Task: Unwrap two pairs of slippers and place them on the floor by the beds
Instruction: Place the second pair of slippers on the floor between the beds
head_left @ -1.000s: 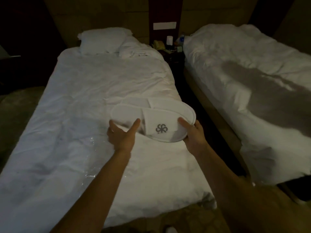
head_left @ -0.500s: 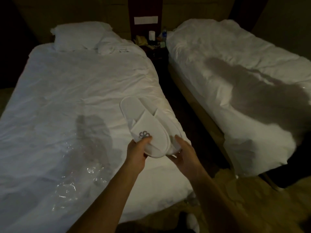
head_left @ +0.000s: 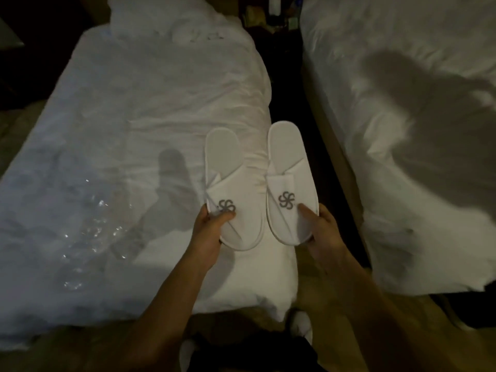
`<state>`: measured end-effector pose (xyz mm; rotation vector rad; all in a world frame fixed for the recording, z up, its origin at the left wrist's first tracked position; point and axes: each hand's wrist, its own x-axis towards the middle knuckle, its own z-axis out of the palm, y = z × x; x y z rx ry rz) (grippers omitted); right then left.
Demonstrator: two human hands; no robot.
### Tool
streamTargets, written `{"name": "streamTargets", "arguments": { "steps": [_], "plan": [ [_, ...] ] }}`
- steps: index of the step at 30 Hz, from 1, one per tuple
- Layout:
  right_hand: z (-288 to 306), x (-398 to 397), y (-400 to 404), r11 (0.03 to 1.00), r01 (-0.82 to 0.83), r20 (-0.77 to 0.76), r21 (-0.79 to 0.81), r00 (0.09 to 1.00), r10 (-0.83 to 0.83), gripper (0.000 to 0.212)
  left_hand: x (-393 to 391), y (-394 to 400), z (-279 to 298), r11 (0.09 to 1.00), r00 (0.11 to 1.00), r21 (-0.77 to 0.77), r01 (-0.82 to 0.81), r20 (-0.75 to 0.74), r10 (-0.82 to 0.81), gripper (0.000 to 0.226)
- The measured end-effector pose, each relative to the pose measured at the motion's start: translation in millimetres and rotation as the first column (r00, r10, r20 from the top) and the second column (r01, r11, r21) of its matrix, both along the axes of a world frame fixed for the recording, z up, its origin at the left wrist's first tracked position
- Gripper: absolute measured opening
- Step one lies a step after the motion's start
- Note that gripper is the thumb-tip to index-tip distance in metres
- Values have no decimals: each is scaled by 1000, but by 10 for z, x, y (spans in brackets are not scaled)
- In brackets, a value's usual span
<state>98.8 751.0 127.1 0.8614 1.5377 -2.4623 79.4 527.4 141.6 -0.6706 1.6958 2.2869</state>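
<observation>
I hold two white slippers with grey flower logos, one in each hand, side by side above the near right corner of the left bed (head_left: 134, 103). My left hand (head_left: 208, 234) grips the toe end of the left slipper (head_left: 225, 173), thumb on its logo. The toe end of the right slipper (head_left: 288, 167) sits in my right hand (head_left: 322, 234), and this slipper hangs over the bed's edge and the dark gap. Both heels point away from me. Clear plastic wrapping (head_left: 91, 232) lies crumpled on the left bed.
The right bed (head_left: 402, 130) runs parallel, with a narrow dark floor strip (head_left: 290, 84) between the beds. A nightstand with small items (head_left: 273, 20) stands at the far end. Patterned floor (head_left: 308, 280) and white footwear (head_left: 302, 326) show below me.
The two slippers, stacked together before, are now apart, one in each hand, heels pointing away. The camera has tilted down and moved closer to the bed's corner.
</observation>
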Motion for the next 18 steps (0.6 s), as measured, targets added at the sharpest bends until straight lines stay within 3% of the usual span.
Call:
{"name": "streamTargets", "arguments": {
  "steps": [9, 18],
  "plan": [
    [-300, 388, 642, 995, -60, 142, -85, 987, 71, 41, 403, 614, -257, 998, 995, 9, 63, 77, -64, 51],
    [-257, 870, 742, 995, -72, 168, -66, 982, 82, 28, 744, 640, -365, 990, 987, 28, 139, 73, -141, 53]
  ]
}}
